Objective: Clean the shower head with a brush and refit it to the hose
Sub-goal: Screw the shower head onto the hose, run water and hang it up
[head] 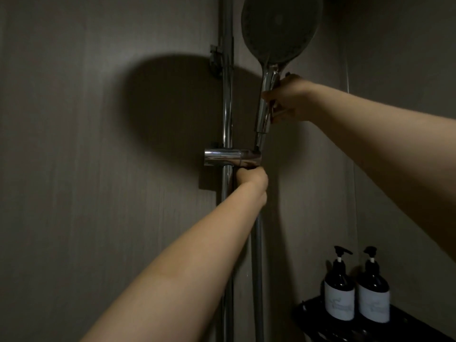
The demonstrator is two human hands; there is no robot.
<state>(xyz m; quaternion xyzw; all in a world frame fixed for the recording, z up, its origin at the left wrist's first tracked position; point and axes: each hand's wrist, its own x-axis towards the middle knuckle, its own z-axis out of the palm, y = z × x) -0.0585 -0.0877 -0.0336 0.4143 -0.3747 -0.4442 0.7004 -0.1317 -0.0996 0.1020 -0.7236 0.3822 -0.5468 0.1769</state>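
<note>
A large round shower head [281, 28] with a chrome handle stands upright near the top of the view. My right hand [287, 99] is closed around that handle. The handle's lower end sits at the chrome holder [232, 157] clamped on the vertical rail [227, 95]. Just under the holder, my left hand [251, 180] grips the top of the grey hose [257, 255], which hangs straight down from there. No brush is in view.
Two dark pump bottles [339, 290] [373, 290] with white labels stand on a black corner shelf [311, 314] at the lower right. Grey wall panels surround the rail. The room is dim, and the shower head casts a big shadow on the wall.
</note>
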